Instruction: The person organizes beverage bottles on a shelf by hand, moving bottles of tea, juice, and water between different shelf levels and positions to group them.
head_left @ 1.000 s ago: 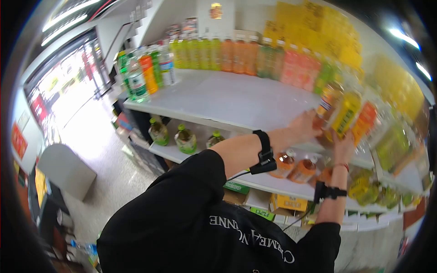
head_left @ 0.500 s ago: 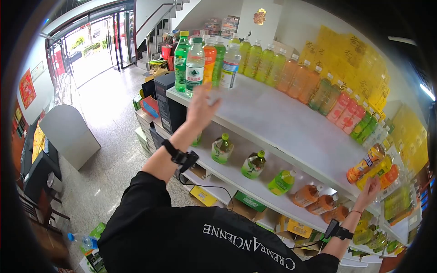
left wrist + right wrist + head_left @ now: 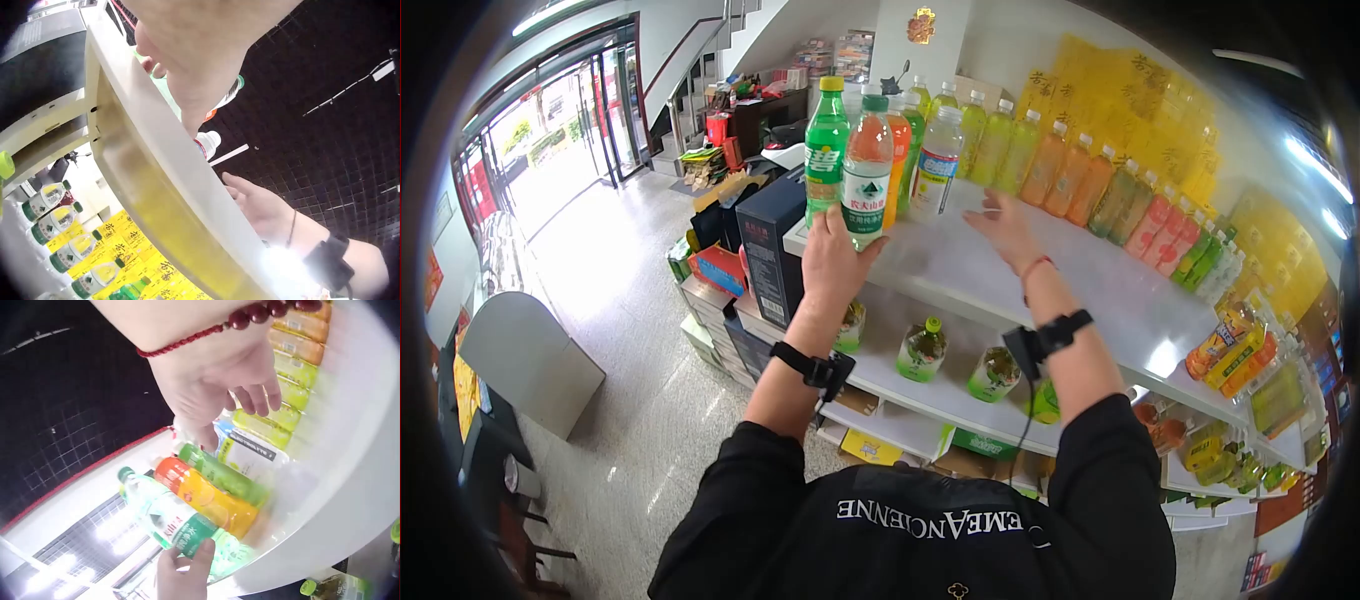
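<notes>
At the shelf's left end, my left hand (image 3: 834,268) holds the lower part of a clear water bottle (image 3: 866,185), its thumb along the right side. A green soda bottle (image 3: 824,150) stands upright against it on the left. Just behind are an orange drink bottle (image 3: 203,494), a green bottle (image 3: 222,474) and a white-capped bottle with a blue label (image 3: 937,165). My right hand (image 3: 1006,232) hovers over the white top shelf (image 3: 990,265), right of the white-capped bottle. Its fingers are loosely bent and hold nothing, as the right wrist view also shows.
A row of yellow-green, orange and pink drink bottles (image 3: 1080,185) lines the back of the top shelf. More bottles (image 3: 1225,350) lean at its right end. Squat green-capped bottles (image 3: 921,352) stand on the lower shelf. Dark boxes (image 3: 765,245) are stacked left of the unit.
My left hand has moved from beside the water bottle to a hold on its lower part. My right hand has left the bottles at the right end and come left, near the white-capped bottle.
</notes>
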`<state>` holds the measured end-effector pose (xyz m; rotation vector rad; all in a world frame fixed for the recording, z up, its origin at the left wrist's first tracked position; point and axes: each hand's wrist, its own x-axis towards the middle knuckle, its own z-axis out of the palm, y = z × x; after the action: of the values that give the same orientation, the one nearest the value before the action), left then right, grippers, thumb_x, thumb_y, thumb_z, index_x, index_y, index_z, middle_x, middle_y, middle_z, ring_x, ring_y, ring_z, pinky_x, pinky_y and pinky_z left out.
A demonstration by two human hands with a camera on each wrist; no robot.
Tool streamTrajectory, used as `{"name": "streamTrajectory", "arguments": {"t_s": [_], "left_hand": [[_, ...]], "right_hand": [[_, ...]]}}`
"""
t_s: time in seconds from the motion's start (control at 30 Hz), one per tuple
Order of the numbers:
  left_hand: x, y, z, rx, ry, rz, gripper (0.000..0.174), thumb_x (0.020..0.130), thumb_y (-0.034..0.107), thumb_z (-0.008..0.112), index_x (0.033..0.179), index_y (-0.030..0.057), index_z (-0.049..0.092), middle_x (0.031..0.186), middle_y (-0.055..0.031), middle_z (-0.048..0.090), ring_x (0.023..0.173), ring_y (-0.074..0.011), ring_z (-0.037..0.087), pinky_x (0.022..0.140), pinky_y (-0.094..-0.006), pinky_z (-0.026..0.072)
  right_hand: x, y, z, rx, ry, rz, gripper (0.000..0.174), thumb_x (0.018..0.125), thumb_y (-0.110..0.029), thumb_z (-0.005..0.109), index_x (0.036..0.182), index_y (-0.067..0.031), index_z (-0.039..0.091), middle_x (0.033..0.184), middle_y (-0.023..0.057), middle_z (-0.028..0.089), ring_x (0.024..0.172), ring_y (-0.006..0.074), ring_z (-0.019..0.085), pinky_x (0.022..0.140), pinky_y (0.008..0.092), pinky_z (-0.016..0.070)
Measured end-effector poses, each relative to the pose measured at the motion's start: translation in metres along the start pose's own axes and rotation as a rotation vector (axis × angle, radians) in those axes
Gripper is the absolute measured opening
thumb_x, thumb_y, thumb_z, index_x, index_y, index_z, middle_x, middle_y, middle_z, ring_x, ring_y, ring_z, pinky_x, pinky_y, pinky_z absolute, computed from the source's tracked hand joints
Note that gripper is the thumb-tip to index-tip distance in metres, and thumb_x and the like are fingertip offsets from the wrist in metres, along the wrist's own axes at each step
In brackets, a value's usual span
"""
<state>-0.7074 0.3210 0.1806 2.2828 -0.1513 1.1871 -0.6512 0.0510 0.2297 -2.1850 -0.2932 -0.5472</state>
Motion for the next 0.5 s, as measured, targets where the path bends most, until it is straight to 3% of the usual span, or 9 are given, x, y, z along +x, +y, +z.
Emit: {"name": "streamTrajectory", "arguments": {"t_s": [0.2,0.3,0.5], "left_hand": [[0.011,-0.001,0.005,-0.113,0.033,-0.044,0.074,0.068,0.035,0.083,0.116,-0.0055,0.043,0.106,-0.0235,0.053,0.099,-0.0393,0.056,0.085,-0.0438,0.0486],[0.009,-0.002,0.008,-0.137,0.053,-0.050,0.071,0.066,0.033,0.085,0.111,-0.0045,0.044,0.105,-0.0227,0.052,0.098,-0.0393,0.055,0.084,-0.0442,0.0482],[0.011,-0.001,0.010,-0.174,0.055,-0.081,0.067,0.067,0.028,0.083,0.109,-0.0044,0.044,0.105,-0.0225,0.052,0.098,-0.0401,0.055,0.084,-0.0446,0.0477]], "right_hand": [[0.043,-0.007,0.073,-0.055,0.103,0.164,0.088,0.071,-0.040,0.080,0.137,0.0033,0.041,0.130,0.0230,0.056,0.118,0.0346,0.056,0.096,0.0375,0.0468],[0.060,-0.003,0.083,0.041,0.028,0.025,0.081,0.073,-0.032,0.082,0.134,0.0022,0.042,0.125,0.0203,0.058,0.114,0.0285,0.058,0.095,0.0369,0.0471],[0.054,-0.017,0.085,-0.022,0.130,0.139,0.073,0.072,-0.030,0.083,0.126,0.0031,0.047,0.119,0.0200,0.063,0.109,0.0280,0.062,0.093,0.0356,0.0480]]}}
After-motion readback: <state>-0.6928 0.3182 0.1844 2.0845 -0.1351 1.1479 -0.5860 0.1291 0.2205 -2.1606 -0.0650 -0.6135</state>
